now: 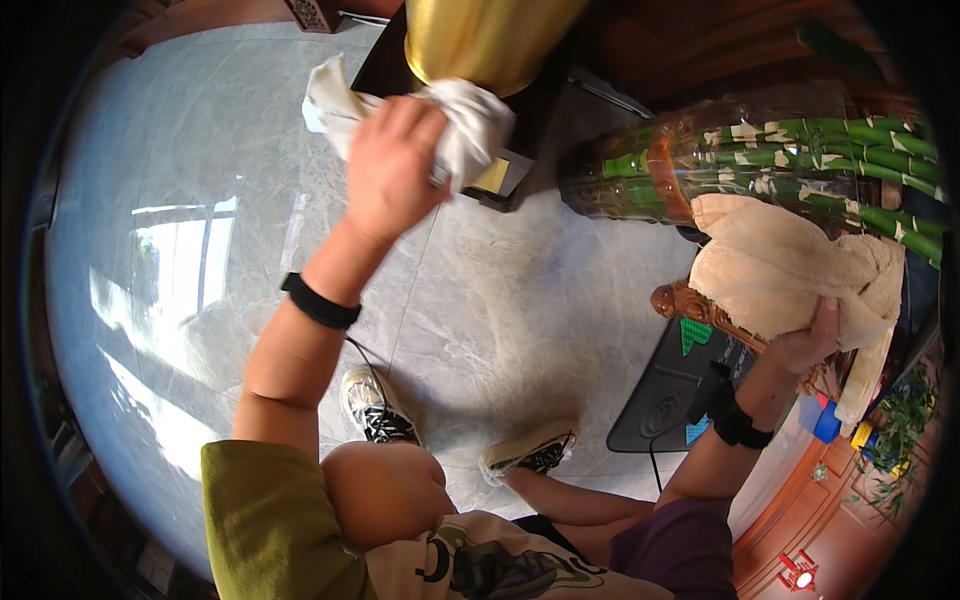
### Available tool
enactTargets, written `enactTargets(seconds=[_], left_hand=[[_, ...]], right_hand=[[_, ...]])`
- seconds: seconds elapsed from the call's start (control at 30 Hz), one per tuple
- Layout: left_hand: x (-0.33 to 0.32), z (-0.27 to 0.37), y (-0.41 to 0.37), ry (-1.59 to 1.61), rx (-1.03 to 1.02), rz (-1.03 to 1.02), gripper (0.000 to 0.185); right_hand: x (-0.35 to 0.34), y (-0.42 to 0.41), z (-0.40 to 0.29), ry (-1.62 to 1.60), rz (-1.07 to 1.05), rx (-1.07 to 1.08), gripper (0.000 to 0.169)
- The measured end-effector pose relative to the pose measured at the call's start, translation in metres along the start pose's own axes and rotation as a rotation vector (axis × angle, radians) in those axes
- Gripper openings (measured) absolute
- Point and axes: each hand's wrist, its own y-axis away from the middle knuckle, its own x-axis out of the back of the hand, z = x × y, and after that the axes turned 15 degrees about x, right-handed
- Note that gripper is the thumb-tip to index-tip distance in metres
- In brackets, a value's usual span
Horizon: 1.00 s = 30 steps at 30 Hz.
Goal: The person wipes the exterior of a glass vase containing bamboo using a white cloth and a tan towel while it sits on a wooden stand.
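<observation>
My left hand is closed around a bunched white cloth. The cloth lies against the lower end of a large gold-coloured cylindrical object, above a dark base; part of the hand and cloth is blurred. On the right, my right hand grips a beige terry towel, with some fingers hidden in its folds. That towel hangs beside a clear glass vase holding several green bamboo stalks.
Grey marble-look tiles cover the floor around my feet. A black mat with a cable lies at lower right, near a carved wooden piece. Farther right are blue and yellow objects and a leafy plant. Dark wooden furniture stands above the vase.
</observation>
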Motion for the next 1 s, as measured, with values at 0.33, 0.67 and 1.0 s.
enactTargets(seconds=[0.33,0.67,1.0], left_hand=[[-0.067,0.100,-0.045,-0.200,-0.099,-0.071,0.025],[-0.013,0.022,-0.010,0.211,-0.176,-0.035,0.061],[-0.005,-0.033,-0.027,0.144,0.105,0.196,0.038]], right_hand=[[-0.020,-0.011,-0.028,-0.220,0.160,-0.281,0.054],[-0.005,-0.003,-0.017,-0.269,0.092,-0.231,0.047],[-0.006,0.000,-0.013,-0.089,-0.046,-0.124,0.037]])
